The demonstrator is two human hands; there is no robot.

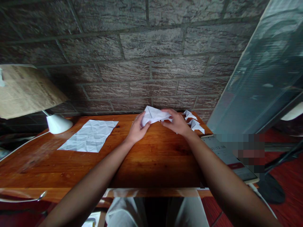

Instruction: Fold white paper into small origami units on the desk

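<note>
Between my two hands is a folded white paper piece (153,114), raised a little above the back of the wooden table. My left hand (137,127) grips its left end, thumb in front and fingers behind. At the right end, my right hand (176,122) pinches the paper between thumb and fingers. Just beyond my right hand lie folded paper shapes, one (189,114) near the wall and another (197,126) closer to me. Part of another white paper shape shows beneath my right hand, mostly hidden. A creased white sheet (91,136) lies flat to the left.
A lamp with a white base (58,123) and a paper shade (28,90) stands at the left. A tablet (229,157) with a white cable lies at the table's right edge. A brick-patterned wall (151,69) rises directly behind the wooden table (151,160).
</note>
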